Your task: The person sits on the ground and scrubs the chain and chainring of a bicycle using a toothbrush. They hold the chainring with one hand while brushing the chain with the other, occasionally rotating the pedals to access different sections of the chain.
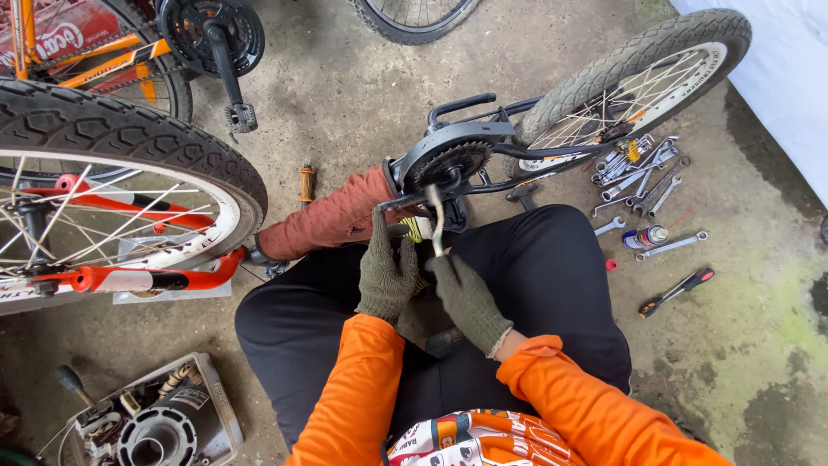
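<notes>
Seen from the head camera, a person in orange sleeves and dark trousers sits on a stained concrete floor (362, 112) with a small bicycle lying across the lap. The gloved left hand (387, 274) has its fingers closed around the black crank arm (398, 203) just below the toothed chainring (450, 164). The gloved right hand (468, 298) grips a slim metal tool (437, 222), apparently a spanner, whose upper end meets the crank hub; the blur makes its type hard to confirm. The bicycle's rear wheel (642, 73) points toward the upper right edge of the floor. Beside it lie scattered spanners (642, 177), a small spray can (645, 237) and a red-handled screwdriver (677, 292). A larger bicycle wheel with an orange-red fork (129, 278) fills the left side, and a grey parts tray (220, 406) sits at the lower left corner.
</notes>
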